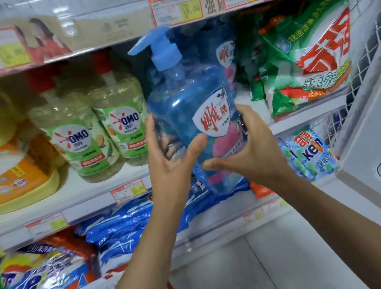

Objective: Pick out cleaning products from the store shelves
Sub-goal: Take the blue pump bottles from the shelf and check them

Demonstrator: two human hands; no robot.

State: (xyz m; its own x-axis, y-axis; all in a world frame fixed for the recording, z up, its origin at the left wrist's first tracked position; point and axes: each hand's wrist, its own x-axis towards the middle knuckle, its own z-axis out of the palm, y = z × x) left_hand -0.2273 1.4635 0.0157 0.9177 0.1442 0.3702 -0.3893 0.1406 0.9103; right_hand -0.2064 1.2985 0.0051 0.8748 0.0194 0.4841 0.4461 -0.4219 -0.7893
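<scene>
- The left hand grips the bottle's left flank, thumb laid across the front and fingers curled round behind. The right hand cups the lower right side, thumb below the label.
- Between them the blue pump bottle is held in the air, top leaning left, just in front of the middle shelf rather than standing on it.
- It looks full and slick, so a firm two-handed hold low on the body seems right; lifting it by the pump would be a poor idea.
- The pump's spout sits close under the upper shelf edge and its price tags. Drawing the bottle down and toward the body should clear them.
- Behind it stands what may be a matching blue pouch, though blur leaves that unsure.
- OMO bottles stand just left, a green detergent bag is to the right and a white cabinet is further right. The open room is below, over the floor.
</scene>
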